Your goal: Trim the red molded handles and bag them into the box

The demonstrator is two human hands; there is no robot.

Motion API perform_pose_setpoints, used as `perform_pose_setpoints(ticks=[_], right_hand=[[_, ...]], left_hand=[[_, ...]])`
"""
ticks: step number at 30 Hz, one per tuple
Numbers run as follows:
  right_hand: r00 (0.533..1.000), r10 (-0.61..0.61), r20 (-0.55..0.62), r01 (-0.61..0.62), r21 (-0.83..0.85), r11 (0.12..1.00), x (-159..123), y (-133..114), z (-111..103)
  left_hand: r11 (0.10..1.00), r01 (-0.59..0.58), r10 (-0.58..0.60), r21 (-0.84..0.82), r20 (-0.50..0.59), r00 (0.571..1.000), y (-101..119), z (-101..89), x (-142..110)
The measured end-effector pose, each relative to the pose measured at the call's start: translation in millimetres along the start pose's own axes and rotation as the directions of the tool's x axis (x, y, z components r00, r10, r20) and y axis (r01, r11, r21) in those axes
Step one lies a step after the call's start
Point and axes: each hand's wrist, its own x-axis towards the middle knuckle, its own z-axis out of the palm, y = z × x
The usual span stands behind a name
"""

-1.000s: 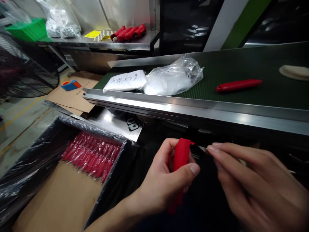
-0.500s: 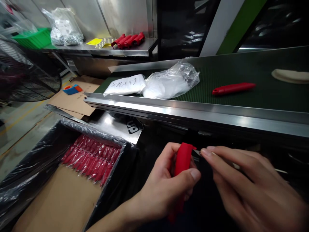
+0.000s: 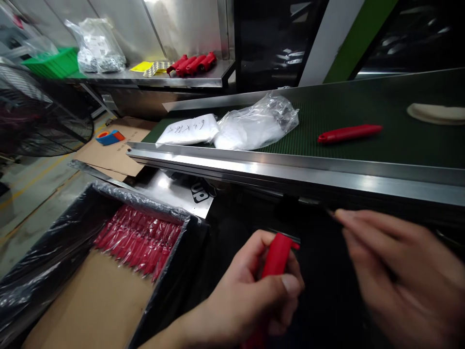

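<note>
The red handle point(image 3: 275, 259) is gripped upright in the left hand point(image 3: 247, 300), below the steel rail point(image 3: 290, 169) of the conveyor and on its near side; the fingers are curled around it and the thumb is pressed across its front, so that its open top end is kept turned up and toward the right hand point(image 3: 395, 281). That hand is held apart from the handle, to its right and under the same rail, with the fingers drawn together toward a point as if something thin were pinched; blur hides whether anything is held. Beyond the rail, 1 loose red piece point(image 3: 349, 133) lies on the green belt point(image 3: 363, 106), with 2 plastic bags point(image 3: 232, 128) further left. Below the rail's left end, a lined carton point(image 3: 47, 252) is kept within reach, and wrapped red pieces point(image 3: 140, 240) are laid in a row in it.
</note>
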Motion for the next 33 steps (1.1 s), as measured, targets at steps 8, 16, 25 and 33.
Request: perform_pose_setpoints(ticks=[8, 16, 25, 33], right_hand=[[0.988, -0.090, 0.128, 0.069, 0.158, 0.985, -6, -32, 2], [0.985, -0.083, 0.153, 0.060, 0.149, 0.987, -7, -31, 2], [0.999, 0.041, 0.008, -0.042, 0.092, 0.995, -2, -20, 3], [0.976, -0.144, 0.162, 0.110, 0.201, 0.973, -7, -15, -5]], left_hand=[[0.955, 0.040, 0.004, -0.295, 0.147, 0.989, -9, -5.3, 15], [0.925, 0.061, 0.008, -0.374, 0.180, 0.984, -11, -3.0, 15], [0.941, 0.035, 0.056, -0.336, 0.258, 0.965, -16, -2.5, 11], [0.882, 0.177, -0.059, -0.437, 0.270, 0.961, -11, -7.5, 14]])
